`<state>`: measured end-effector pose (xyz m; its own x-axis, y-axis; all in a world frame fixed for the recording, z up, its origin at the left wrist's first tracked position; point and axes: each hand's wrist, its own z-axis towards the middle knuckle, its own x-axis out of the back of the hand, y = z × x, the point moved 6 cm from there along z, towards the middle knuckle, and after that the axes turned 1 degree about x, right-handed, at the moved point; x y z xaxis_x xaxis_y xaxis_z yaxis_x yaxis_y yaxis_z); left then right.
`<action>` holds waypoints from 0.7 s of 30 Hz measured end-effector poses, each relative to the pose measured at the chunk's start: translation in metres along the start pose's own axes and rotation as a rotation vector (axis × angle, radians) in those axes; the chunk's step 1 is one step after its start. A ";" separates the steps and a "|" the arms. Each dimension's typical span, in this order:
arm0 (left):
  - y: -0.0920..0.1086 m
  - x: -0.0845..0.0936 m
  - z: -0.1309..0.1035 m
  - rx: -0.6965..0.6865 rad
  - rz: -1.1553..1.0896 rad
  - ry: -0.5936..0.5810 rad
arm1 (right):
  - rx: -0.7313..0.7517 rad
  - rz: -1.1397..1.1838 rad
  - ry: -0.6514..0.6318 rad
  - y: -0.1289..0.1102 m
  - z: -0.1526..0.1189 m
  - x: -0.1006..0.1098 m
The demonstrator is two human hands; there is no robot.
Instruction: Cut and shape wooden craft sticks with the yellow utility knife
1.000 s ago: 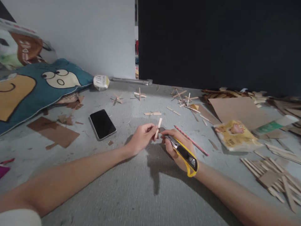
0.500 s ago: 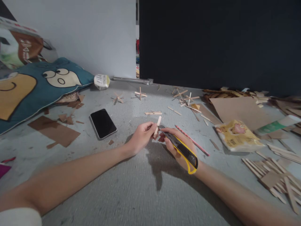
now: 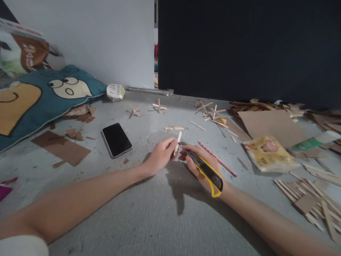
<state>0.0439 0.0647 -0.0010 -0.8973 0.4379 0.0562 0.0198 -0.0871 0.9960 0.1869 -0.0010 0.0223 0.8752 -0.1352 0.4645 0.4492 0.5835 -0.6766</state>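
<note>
Pinched between the thumb and fingers of my left hand (image 3: 162,155) is a short wooden craft stick (image 3: 179,139), held tilted a little above the table. My right hand (image 3: 201,170) is wrapped round a yellow and black utility knife (image 3: 205,169), its tip pointing at the stick. Whether the blade touches the wood I cannot tell. A red pencil (image 3: 217,159) lies just beyond my right hand. Behind my hands a few flat stick pieces (image 3: 173,128) lie together, with crossed-stick shapes (image 3: 159,106) farther back.
To the left are a phone (image 3: 116,140), cut cardboard (image 3: 61,147) and a blue cushion (image 3: 53,89). On the right lie a yellow packet (image 3: 270,153), a cardboard sheet (image 3: 266,122) and a pile of craft sticks (image 3: 309,199). A metal rail (image 3: 149,91) runs along the back.
The craft stick has tilted slightly and shifted a touch left. The knife and my right hand have moved very slightly left; everything else stays put.
</note>
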 end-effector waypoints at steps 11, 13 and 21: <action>0.004 0.003 -0.001 -0.009 0.093 0.006 | 0.022 -0.003 -0.032 -0.003 0.000 0.000; 0.003 0.003 -0.001 -0.015 0.111 0.004 | 0.012 0.009 -0.030 -0.004 0.000 0.001; -0.001 0.001 0.001 0.001 0.063 -0.012 | 0.004 -0.001 -0.046 -0.004 0.000 0.000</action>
<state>0.0431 0.0658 -0.0020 -0.8891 0.4419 0.1193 0.0763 -0.1138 0.9906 0.1853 -0.0032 0.0248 0.8657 -0.0989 0.4908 0.4492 0.5863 -0.6741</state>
